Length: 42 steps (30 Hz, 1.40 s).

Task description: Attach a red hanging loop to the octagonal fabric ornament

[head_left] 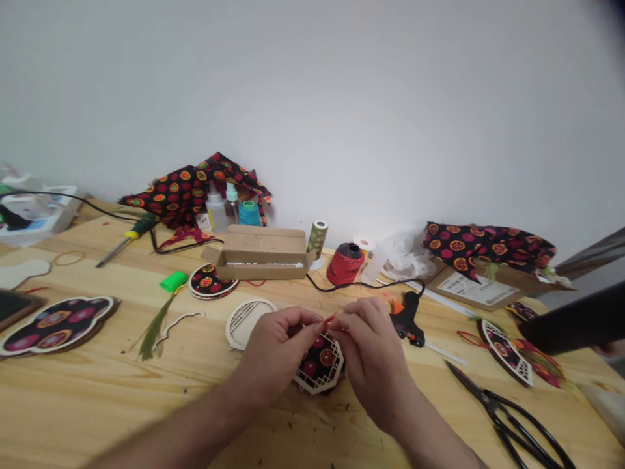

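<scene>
On the wooden table [122,404], at far left: white power strip [53,218]; nearer, cloud-shaped panel [73,319] with pale edging. Next to the right: screwdriver [141,225], tip toward near left; nearer, green tassel [157,326] with bright green sleeve [172,281]. Beyond, close to the wall: printed fabric [183,192] beside bottles [217,212]. Left of centre: rounded ornament [208,283]; then round wooden frame [239,329], partly covered by the left hand [278,335]; farther, open cardboard box [263,252].

Left hand: thumb and forefinger pinched on red cord [331,318]. At near centre, beneath both hands: octagonal ornament [319,365] with lattice border, partly hidden; cord at its far edge. Farther: red thread cone [345,264]. Right hand [374,342]: thumb and fingertips pinched on the same cord, against the left fingertips.

To the right: black glue gun [409,319]; nearer, black scissors [502,407], tip toward far left. Farther: carton [471,286] under a fabric piece [481,247]. At far right: fan-shaped ornament [505,352], beyond the scissors.
</scene>
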Tool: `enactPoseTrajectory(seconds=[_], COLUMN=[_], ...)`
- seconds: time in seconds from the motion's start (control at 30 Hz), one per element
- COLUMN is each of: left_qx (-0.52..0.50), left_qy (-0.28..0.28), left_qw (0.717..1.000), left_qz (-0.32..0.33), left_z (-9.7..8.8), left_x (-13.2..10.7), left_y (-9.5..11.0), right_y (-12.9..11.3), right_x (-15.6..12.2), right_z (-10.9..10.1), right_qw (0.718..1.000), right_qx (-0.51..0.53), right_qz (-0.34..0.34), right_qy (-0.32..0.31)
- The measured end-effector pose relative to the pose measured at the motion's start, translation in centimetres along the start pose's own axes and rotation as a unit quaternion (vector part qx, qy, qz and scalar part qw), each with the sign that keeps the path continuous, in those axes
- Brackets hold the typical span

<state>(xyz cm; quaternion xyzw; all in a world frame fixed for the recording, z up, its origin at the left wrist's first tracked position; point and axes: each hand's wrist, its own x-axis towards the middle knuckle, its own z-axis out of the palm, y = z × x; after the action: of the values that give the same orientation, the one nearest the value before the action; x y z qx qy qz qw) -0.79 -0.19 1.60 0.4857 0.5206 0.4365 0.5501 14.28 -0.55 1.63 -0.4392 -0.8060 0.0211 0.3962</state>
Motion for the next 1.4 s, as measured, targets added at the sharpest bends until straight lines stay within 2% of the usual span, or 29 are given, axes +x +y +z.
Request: enactPoseTrajectory(seconds=[0.33,0.57,0.83,1.1,1.4], left_qx=[-0.125,-0.127,-0.131,-0.134,-0.118], left_qy=[-0.052,-0.049,-0.050,-0.061,-0.047], left_qw=[0.989,0.988,0.987,0.987,0.990], left_qz=[-0.063,-0.070,-0.075,-0.071,-0.068], left_z=[-0.15,-0.11,-0.24,-0.31,-0.15], left_x=[0.42,0.39,0.52,0.59,0.63], left_y=[-0.39,-0.02,-0.37,-0.47,-0.22], right_y=[0.15,0.15,0.60,0.55,0.69], right_x=[-0.09,-0.22,-0.10,0.04,-0.05], right_z=[0.25,0.18,0.01,0.21,0.12], right_qw=[0.995,0.990,0.965,0.963,0.963], right_qx=[0.071,0.115,0.187,0.201,0.192], right_qz=[0.063,0.085,0.169,0.167,0.175], right_qy=[-0.004,-0.014,-0.067,-0.073,-0.068])
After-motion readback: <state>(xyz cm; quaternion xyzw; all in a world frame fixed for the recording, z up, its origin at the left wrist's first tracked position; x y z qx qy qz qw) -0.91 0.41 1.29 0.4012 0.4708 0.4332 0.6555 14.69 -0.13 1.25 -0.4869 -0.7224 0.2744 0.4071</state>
